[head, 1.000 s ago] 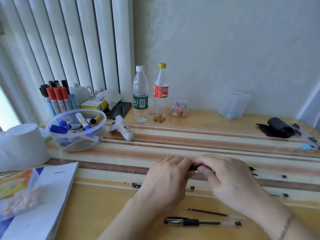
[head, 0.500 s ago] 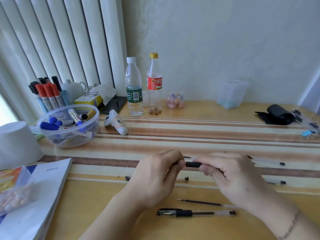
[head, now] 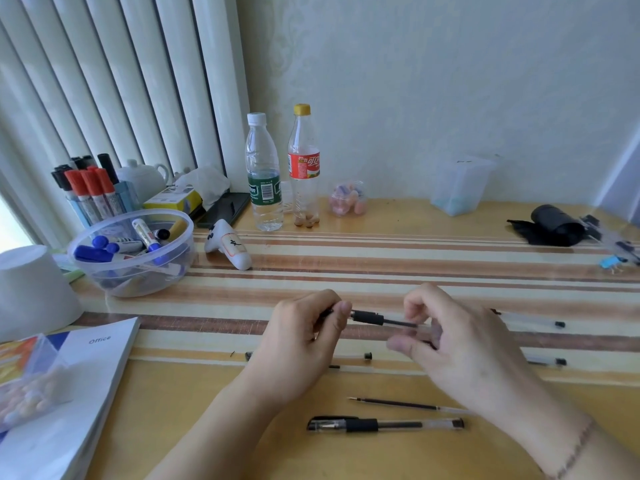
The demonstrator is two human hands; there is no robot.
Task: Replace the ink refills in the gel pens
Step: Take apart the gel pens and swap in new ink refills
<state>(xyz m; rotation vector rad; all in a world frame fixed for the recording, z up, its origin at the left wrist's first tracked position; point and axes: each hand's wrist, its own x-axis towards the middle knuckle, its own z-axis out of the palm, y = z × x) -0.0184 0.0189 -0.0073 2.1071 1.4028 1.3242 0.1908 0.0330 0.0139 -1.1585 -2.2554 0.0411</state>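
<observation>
A clear gel pen with a black rubber grip (head: 369, 317) is held level above the striped table between both hands. My left hand (head: 298, 344) pinches the tip end. My right hand (head: 460, 344) holds the clear barrel end, fingers partly blurred. Nearer me on the table lie a loose ink refill (head: 398, 404) and a whole capped gel pen (head: 384, 425). More clear pen parts lie behind the hands: one piece (head: 349, 356) between them and two (head: 540, 322) (head: 547, 361) to the right.
A clear bowl of markers (head: 133, 252) and a marker cup (head: 90, 192) stand at the left, with a white upturned bowl (head: 33, 289) and an Office book (head: 79, 386). Two bottles (head: 265, 174) (head: 304, 168), a white tube (head: 228, 249), a clear container (head: 459, 187) and a black roll (head: 554, 225) sit farther back.
The hands have drawn apart, so the pen's black grip and barrel now show between them. The view has shifted a little.
</observation>
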